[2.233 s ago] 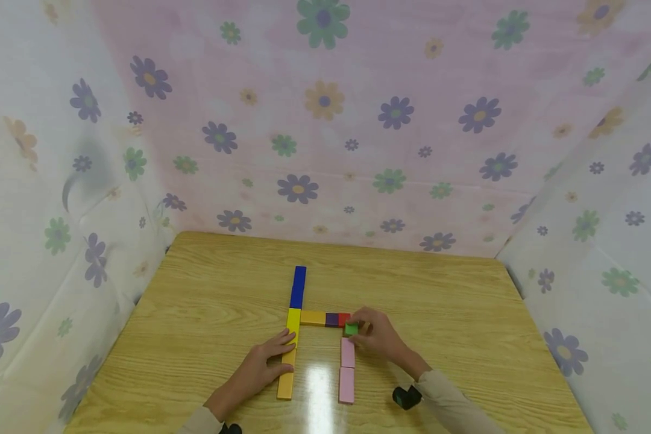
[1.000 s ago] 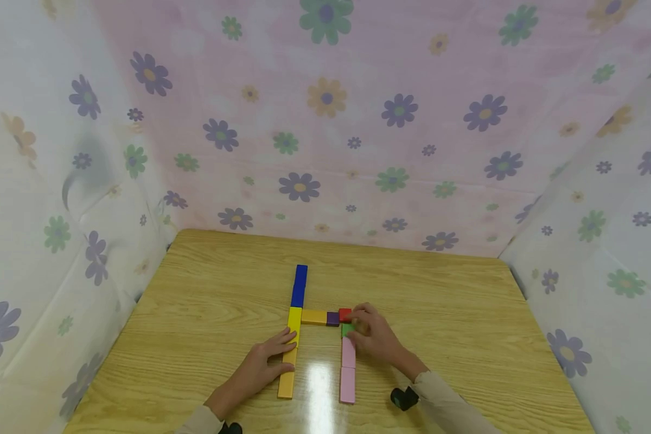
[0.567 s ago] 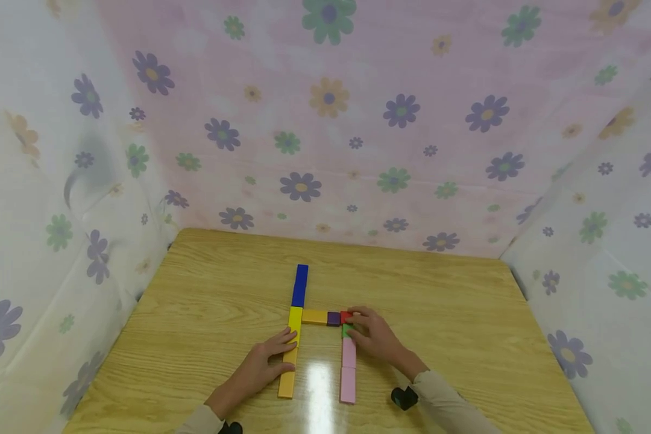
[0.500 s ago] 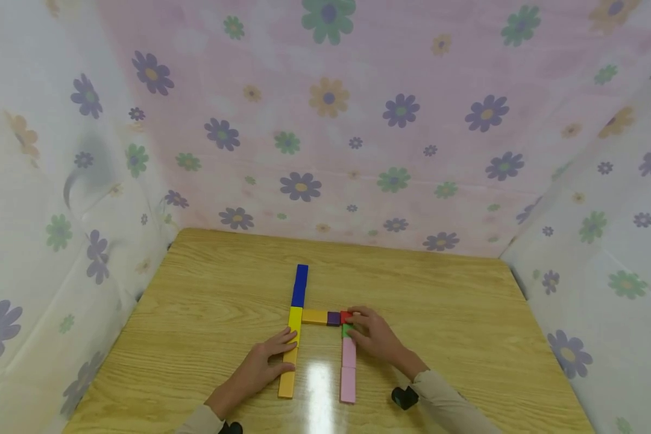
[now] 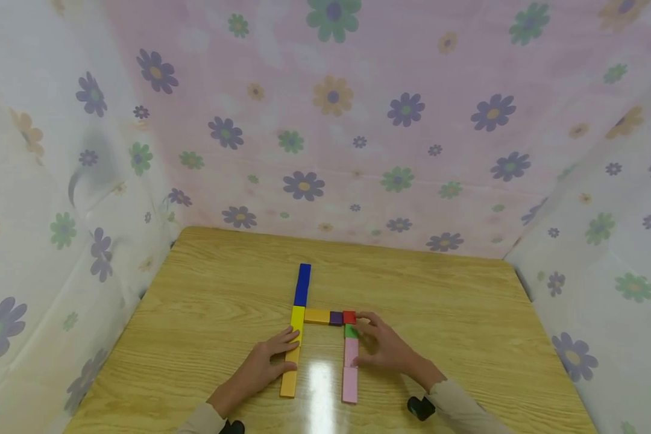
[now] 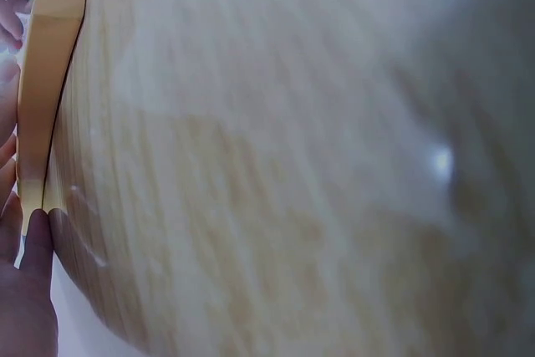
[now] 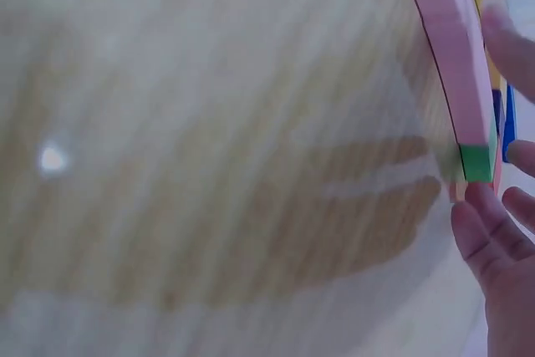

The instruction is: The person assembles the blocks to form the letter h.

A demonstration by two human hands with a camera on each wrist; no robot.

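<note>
The green block (image 5: pixel 350 331), which the right hand (image 5: pixel 386 349) held just above the table 2.2 s ago, now lies flat on the table between the red block (image 5: pixel 349 317) and the far pink block (image 5: pixel 351 352), touching both. The right hand has let go of it and drawn back toward the near right; its fingers now rest spread beside the pink block, with the thumb at that block's right edge and the fingertips near the red one.

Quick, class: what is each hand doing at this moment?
Left hand: open, fingers resting on the long yellow wooden block.
Right hand: open, fingertips touching the small green block and pink wooden block.
</note>
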